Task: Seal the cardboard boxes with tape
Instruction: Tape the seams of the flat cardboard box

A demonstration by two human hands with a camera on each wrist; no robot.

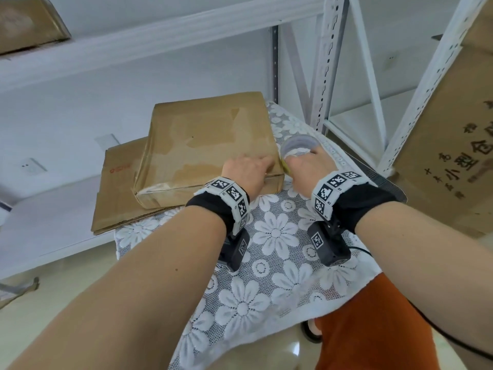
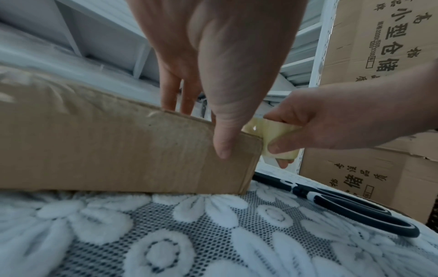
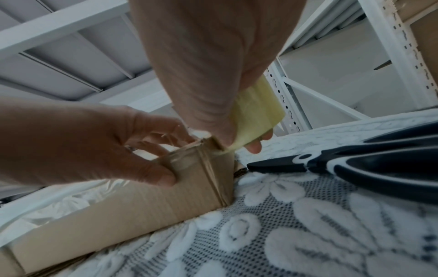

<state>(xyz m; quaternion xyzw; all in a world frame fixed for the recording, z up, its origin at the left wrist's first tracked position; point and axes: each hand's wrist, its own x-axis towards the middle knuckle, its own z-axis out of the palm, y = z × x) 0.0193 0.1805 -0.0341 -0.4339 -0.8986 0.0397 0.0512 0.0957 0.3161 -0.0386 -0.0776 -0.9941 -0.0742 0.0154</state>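
Here, left hand (image 1: 246,169) flat on box (image 1: 202,145) corner, right hand (image 1: 306,162) gripping tape roll (image 2: 276,139) alongside.

A plain brown flat cardboard box (image 1: 208,145) lies on a second brown cardboard sheet with a red mark (image 1: 117,182). The lace cloth with white flowers on grey mesh (image 1: 280,263) covers the counter. Pale yellow translucent tape roll (image 3: 257,110); black scissors with white trim (image 2: 350,208) at 3 o'clock; white metal shelving (image 1: 328,62).
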